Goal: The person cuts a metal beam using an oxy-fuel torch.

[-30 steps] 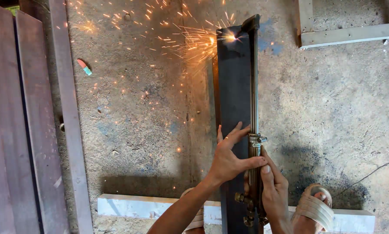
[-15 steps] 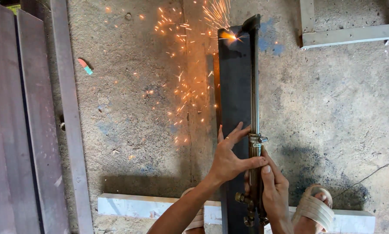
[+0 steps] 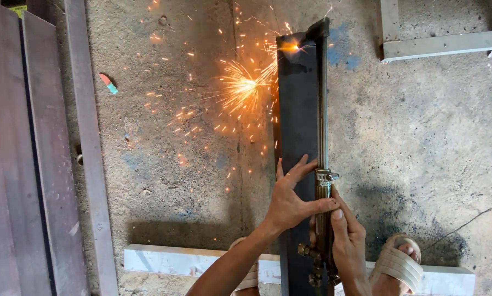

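Packages: none in view.
Labels: none to be seen on anything here.
Signs: none.
Screens: none.
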